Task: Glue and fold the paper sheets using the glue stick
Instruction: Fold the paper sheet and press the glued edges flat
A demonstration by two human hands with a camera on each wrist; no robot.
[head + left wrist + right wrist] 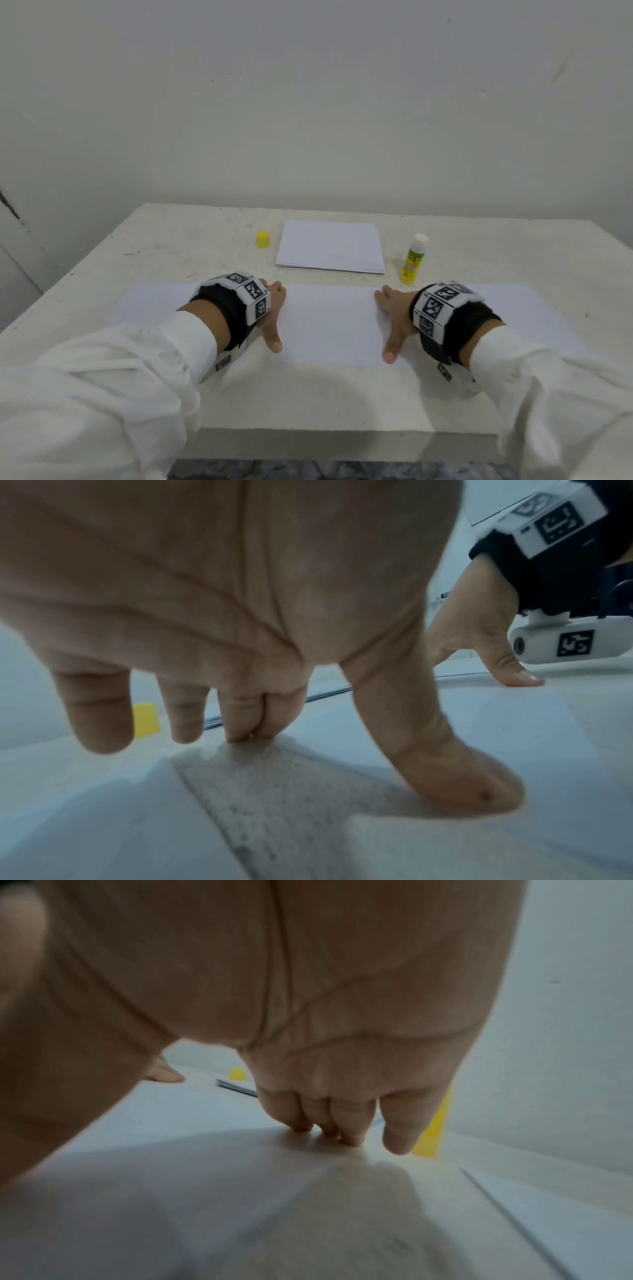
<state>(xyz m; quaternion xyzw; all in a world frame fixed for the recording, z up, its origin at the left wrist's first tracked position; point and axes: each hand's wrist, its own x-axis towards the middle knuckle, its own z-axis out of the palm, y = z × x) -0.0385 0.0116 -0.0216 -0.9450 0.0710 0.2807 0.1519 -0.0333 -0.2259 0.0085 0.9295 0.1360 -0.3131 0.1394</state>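
A long white paper sheet [329, 325] lies flat across the near part of the table. My left hand [276, 318] presses on it left of centre, with fingers straight and thumb spread toward me. My right hand [388, 323] presses on it in the same way right of centre. In the left wrist view, the left hand [359, 723] has its fingertips [253, 731] and thumb down on the paper. The right hand [329, 1118] also touches down with its fingertips. The uncapped glue stick [412, 260] stands upright just beyond the right hand. Its yellow cap [263, 239] sits apart at the far left.
A stack of white sheets [330, 246] lies between the cap and the glue stick, behind the long sheet. The pale table [171, 240] ends at a white wall behind, and its front edge [342, 435] is close to me.
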